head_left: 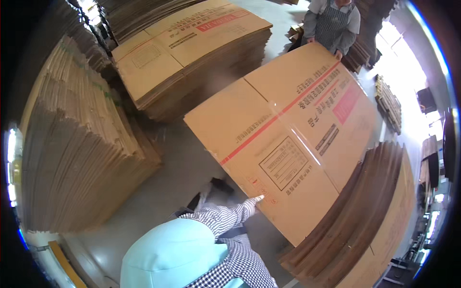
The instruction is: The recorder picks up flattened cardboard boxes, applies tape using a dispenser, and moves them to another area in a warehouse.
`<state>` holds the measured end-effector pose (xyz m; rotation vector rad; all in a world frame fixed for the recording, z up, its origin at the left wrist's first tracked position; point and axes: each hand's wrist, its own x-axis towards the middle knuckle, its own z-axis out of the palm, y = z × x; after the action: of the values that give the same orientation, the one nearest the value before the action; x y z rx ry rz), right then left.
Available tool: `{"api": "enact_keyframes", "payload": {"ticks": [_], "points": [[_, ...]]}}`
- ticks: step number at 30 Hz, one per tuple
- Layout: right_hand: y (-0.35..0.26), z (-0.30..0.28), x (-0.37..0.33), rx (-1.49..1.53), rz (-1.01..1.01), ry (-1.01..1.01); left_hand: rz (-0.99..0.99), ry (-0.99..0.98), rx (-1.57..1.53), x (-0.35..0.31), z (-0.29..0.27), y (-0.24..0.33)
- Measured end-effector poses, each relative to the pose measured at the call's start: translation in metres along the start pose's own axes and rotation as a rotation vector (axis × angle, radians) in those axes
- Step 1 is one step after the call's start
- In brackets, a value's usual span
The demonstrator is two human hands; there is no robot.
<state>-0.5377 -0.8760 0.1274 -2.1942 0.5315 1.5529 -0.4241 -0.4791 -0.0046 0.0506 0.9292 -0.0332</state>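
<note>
A large brown flattened cardboard box [230,105] lies tilted across the middle, with a red stripe, black printing and creases. At its near left edge, my left hand [254,200] closes over the rim, light-coloured fingertips on the upper face. The arm wears a black-and-white checked sleeve. Another checked sleeve [245,261] shows lower down, but my right hand is not visible. A pale turquoise cloth shape [168,247] covers part of the lower left. At the far end, a co-worker [331,24] in a striped apron holds the same cardboard by its edge with both hands.
Tall stacks of flattened cardboard stand at the left [81,153] and back left [206,67]. A curved cardboard pile [350,225] lies under the sheet's right side. A wooden pallet [388,103] is on the floor at the right. Dark shoes [221,186] show on the grey floor.
</note>
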Motion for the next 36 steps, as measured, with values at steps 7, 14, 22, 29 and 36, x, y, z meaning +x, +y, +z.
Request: {"api": "enact_keyframes", "payload": {"ticks": [7, 14, 22, 29, 36], "points": [[-0.078, -0.002, -0.008, 0.313, -0.028, 0.012, 0.312, 0.06, 0.504, -0.03, 0.016, 0.032], [-0.18, 0.005, -0.018, 0.345, -0.085, -0.011, 0.684, 0.15, 0.267, -0.187, 0.058, 0.204], [-0.339, 0.032, -0.06, 0.264, -0.075, -0.031, 0.716, 0.262, 0.026, -0.241, -0.019, 0.428], [-0.387, 0.067, -0.085, 0.298, -0.033, 0.005, 1.058, 0.372, -0.135, -0.19, -0.113, 0.621], [-0.327, 0.046, -0.134, 0.468, 0.125, 0.133, 0.937, 0.246, -0.079, -0.167, -0.151, 0.703]]}}
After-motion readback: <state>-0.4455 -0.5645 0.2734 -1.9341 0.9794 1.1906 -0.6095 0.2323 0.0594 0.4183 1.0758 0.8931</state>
